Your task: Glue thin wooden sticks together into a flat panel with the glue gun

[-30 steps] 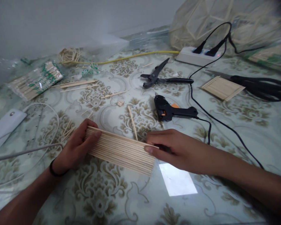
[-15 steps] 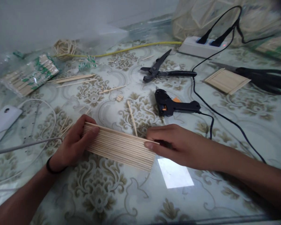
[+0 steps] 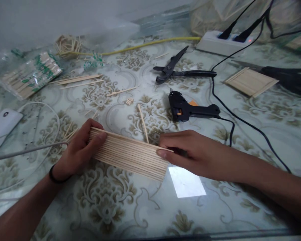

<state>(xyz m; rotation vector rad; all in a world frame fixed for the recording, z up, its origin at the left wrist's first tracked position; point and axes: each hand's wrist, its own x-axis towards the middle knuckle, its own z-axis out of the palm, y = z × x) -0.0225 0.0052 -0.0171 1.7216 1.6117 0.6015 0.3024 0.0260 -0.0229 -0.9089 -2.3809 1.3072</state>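
Between my two hands is a flat panel of thin wooden sticks (image 3: 130, 154) laid side by side, tilted above the table. My left hand (image 3: 84, 147) grips its left end, thumb on top and fingers behind. At the upper right corner, my right hand (image 3: 184, 149) pinches the panel's edge between thumb and fingers; the fingertips behind it are hidden. A loose wooden stick (image 3: 142, 122) lies on the table just beyond the panel's far edge. Past my right hand rests a black glue gun (image 3: 190, 108) on its side, with its cord running right.
Black cutters (image 3: 174, 70) lie behind the glue gun. To the right are a small wooden panel (image 3: 252, 82), black scissors (image 3: 286, 78) and a white power strip (image 3: 220, 43). On the left are bagged sticks (image 3: 32, 75), loose sticks (image 3: 77, 79) and a white device (image 3: 5, 125) with cables.
The view has shifted slightly, so the table items sit a little differently in the picture. Both hands keep the same hold on the panel.
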